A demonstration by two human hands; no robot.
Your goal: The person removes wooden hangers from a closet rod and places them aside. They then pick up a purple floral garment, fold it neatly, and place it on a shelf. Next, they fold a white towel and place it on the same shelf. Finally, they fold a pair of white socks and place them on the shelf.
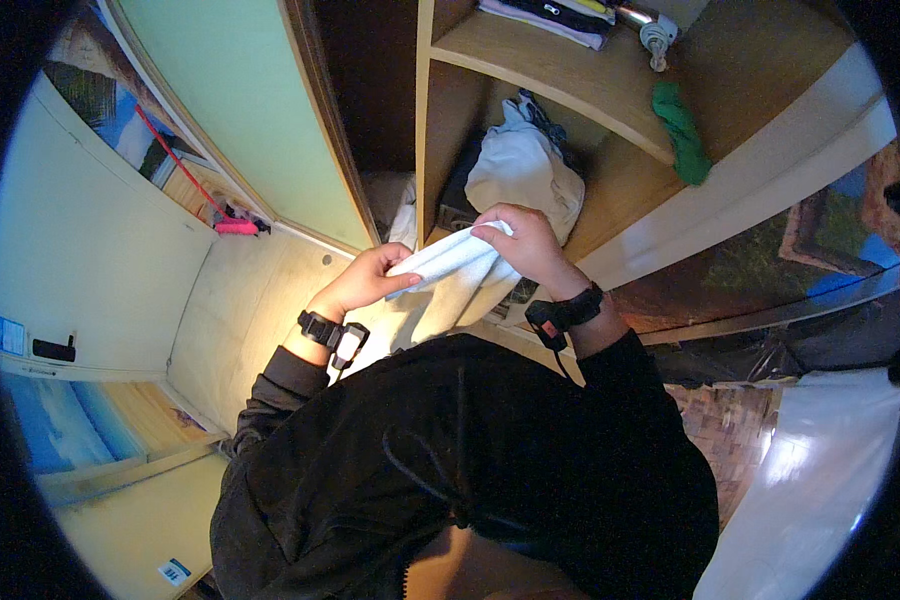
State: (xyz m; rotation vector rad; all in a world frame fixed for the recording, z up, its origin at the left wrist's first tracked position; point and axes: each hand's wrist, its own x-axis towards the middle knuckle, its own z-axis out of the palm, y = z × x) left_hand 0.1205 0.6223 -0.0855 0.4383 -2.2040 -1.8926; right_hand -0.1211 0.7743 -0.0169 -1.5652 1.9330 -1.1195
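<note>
A white cloth [450, 259] is stretched between my two hands, its lower part hanging in folds. My left hand [367, 277] pinches the cloth's left end, thumb on top. At the upper right end, my right hand [521, 244] grips it between thumb and fingers. Just beyond my right hand, a bulging white cloth bundle [525, 172] sits in the lower compartment of a wooden cabinet [615, 165]. Both wrists wear black straps with small devices.
Folded clothes [555, 19] and a metal lamp-like fitting [654, 34] are on the upper shelf. A green cloth [681, 135] hangs over its edge. At left are a pale green panel [240, 97] and a pink broom [236, 225]. White plastic sheeting [810, 480] lies lower right.
</note>
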